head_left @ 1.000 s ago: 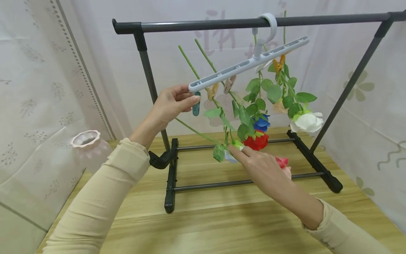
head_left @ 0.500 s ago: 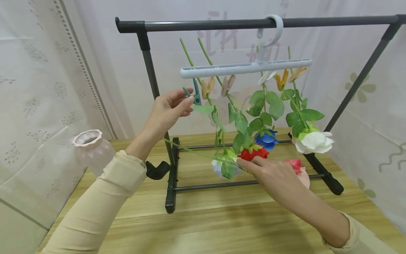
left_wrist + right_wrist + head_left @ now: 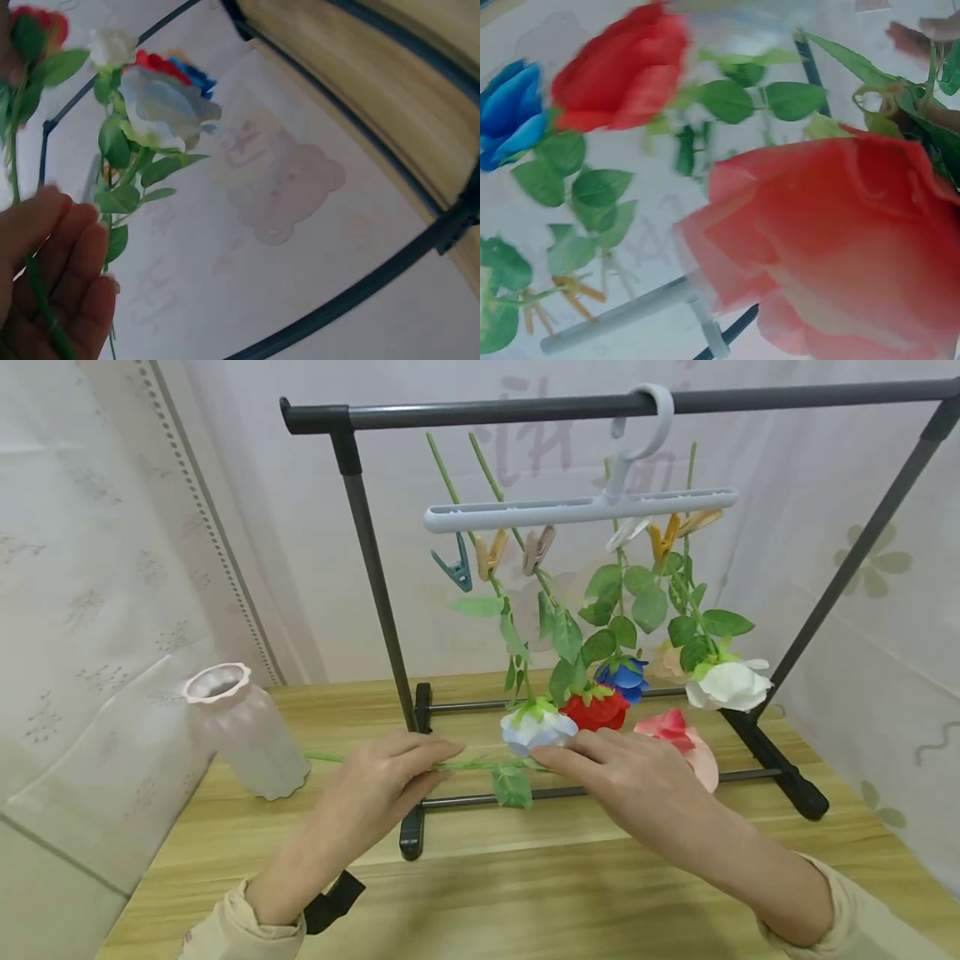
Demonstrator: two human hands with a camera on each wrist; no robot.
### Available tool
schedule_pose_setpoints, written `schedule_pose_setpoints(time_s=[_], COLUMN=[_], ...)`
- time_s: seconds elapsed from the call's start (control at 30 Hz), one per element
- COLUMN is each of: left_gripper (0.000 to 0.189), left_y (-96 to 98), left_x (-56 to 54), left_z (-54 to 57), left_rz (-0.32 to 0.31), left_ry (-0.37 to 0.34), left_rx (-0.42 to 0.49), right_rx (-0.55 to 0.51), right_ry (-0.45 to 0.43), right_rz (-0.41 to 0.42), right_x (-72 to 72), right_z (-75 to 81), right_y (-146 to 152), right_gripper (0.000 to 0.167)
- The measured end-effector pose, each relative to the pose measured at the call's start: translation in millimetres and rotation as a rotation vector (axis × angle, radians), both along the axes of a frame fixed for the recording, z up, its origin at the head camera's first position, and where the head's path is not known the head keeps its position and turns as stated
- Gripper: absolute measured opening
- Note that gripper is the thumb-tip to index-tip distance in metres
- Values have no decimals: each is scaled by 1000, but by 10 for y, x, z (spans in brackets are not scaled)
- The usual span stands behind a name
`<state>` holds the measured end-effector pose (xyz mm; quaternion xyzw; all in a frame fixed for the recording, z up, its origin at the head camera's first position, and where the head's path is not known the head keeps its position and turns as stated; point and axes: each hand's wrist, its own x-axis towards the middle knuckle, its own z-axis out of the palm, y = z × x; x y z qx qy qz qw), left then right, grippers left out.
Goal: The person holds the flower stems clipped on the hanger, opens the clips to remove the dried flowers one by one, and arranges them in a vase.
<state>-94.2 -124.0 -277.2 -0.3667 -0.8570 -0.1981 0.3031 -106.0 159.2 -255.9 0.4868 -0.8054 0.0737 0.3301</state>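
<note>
Beneath the hanger (image 3: 577, 510), smooth pale plastic, you hold a pink rose (image 3: 686, 747) nearly level. Its thin green stem (image 3: 480, 765) runs leftward past the hanger's left end; its ruffled, layered bloom points right, under the hanger's right half. Your left hand (image 3: 378, 785) curls thumb and fingers loosely round the stem, hiding a stretch. Your right hand (image 3: 630, 772) pinches it nearer the bloom, its fingertips partly hidden. The right wrist view cuts off the bloom's edge and blurs a red rose (image 3: 626, 71). Left of and below the hanger stands a ribbed, scallop-rimmed vase (image 3: 255, 743).
</note>
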Motion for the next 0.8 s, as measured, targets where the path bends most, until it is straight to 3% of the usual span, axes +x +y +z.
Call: schedule_pose_setpoints(time_s=[0.1, 0.2, 0.3, 0.37, 0.47, 0.57, 0.67, 0.8], left_gripper=[27, 25, 28, 26, 29, 31, 27, 18], left_y=[-58, -126, -207, -276, -400, -521, -626, -747], left_x=[64, 96, 107, 114, 124, 107, 82, 75], left_z=[-105, -178, -239, -283, -351, -413, -462, -454], left_rz=[8, -24, -67, -83, -71, -68, -129, -221], left_ry=[103, 181, 222, 248, 262, 269, 224, 107], left_rx=[0, 52, 130, 193, 297, 420, 587, 855], right_rx=[4, 6, -28, -115, -328, -562, -712, -754], right_ry=[-2, 0, 54, 106, 204, 245, 167, -117], right_rz=[47, 94, 129, 177, 281, 358, 360, 333], right_x=[-19, -39, -73, -108, -198, -316, -430, -569], right_z=[-1, -18, -13, 11, 72, 109, 111, 113], right_y=[-67, -116, -154, -174, -201, -207, -205, -224], right_gripper=[62, 59, 34, 25, 29, 33, 37, 34])
